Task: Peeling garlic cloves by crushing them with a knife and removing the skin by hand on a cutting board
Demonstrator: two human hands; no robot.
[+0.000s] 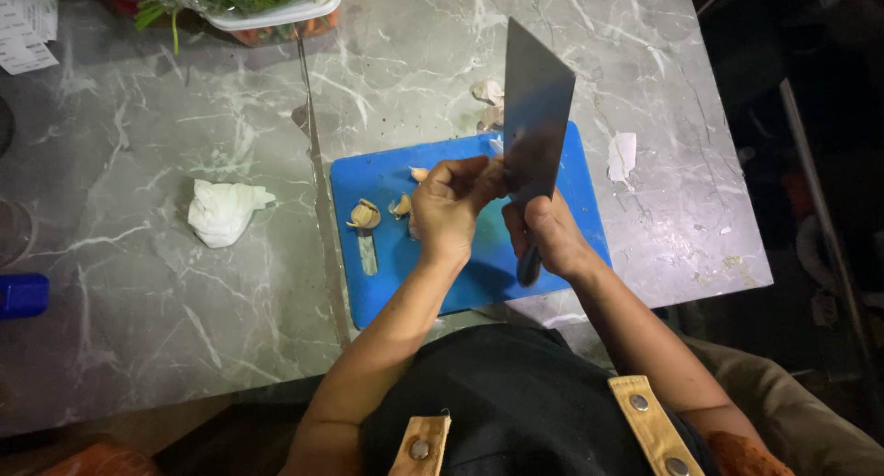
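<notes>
Steel, the broad rectangular cleaver blade (534, 117) rises just beyond the right hand (551, 232), whose fingers wrap its dark handle; left hand (447, 204) fingertips pinch together at the blade's edge, above the blue plastic cutting board (387, 264).

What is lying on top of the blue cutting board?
On the cutting board lie a garlic bulb and loose cloves. The left hand, right hand and cleaver cover its middle, so anything there is hidden.

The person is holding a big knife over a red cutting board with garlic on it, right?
Not quite: the cutting board is blue, not red. The head view shows it. The right hand does hold the big knife above it, and garlic lies on it.
</notes>
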